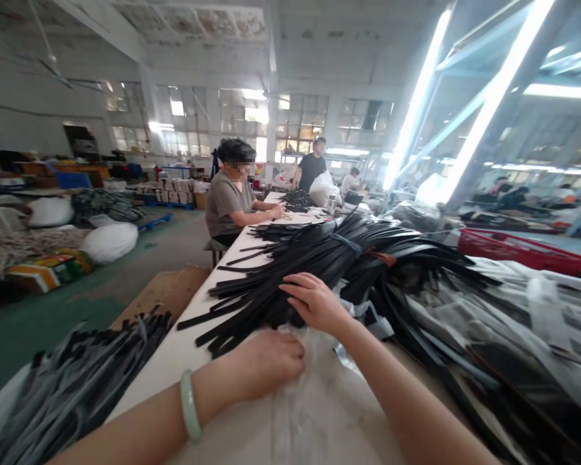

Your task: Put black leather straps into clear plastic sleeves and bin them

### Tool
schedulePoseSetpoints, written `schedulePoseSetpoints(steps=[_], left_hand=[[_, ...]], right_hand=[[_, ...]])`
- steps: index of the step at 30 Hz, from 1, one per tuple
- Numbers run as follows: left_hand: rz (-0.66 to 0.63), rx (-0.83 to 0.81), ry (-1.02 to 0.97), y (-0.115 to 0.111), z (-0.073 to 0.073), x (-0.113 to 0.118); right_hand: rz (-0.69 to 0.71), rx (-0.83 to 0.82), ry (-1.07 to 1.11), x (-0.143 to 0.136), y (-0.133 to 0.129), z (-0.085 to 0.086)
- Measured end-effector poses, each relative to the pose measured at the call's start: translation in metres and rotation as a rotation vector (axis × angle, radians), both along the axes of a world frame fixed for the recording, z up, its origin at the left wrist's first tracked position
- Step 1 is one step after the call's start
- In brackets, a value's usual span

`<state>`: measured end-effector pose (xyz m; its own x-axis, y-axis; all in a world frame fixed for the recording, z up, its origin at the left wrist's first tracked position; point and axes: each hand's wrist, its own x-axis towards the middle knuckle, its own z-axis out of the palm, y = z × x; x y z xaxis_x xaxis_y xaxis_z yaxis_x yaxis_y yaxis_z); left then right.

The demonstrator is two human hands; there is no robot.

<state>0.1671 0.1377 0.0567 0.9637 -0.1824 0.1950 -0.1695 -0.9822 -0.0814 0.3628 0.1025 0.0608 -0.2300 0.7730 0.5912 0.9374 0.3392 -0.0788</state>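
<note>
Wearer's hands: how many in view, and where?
2: left hand at the clear plastic, right hand by the near side of the black strips. Neither is hidden, though the left one is slightly blurred.

The strip bundle (305, 255) lies on the tabletop (162, 374) at twelve o'clock. Beside the tabletop, another strip heap (91, 381) lies at ten; a crate (527, 250) sits at two.

Long strips (290, 258) were black, tabletop (167, 374) was white, bangle (190, 405) was pale green, crate (518, 248) was red, floor (80, 320) was dull green
</note>
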Motion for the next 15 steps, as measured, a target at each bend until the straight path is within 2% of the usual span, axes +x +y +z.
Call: schedulePoseSetpoints(steps=[3, 6, 8, 11, 15], left_hand=[[0.007, -0.108, 0.028, 0.005, -0.018, 0.006], [0.096, -0.402, -0.019, 0.01, -0.019, -0.009], [0.219, -0.586, -0.083, 0.007, -0.015, -0.026], [0.456, -0.774, -0.228, -0.005, -0.012, -0.054], [0.695, -1.016, -0.557, -0.02, -0.021, -0.084]], right_hand=[[0.092, -0.1, -0.143, -0.012, 0.005, -0.019], [0.088, -0.164, -0.186, -0.017, 0.011, -0.04], [0.065, -0.152, -0.173, -0.017, 0.014, -0.049], [0.054, -0.112, -0.151, -0.014, 0.015, -0.054], [0.063, -0.094, -0.138, -0.013, 0.014, -0.055]])
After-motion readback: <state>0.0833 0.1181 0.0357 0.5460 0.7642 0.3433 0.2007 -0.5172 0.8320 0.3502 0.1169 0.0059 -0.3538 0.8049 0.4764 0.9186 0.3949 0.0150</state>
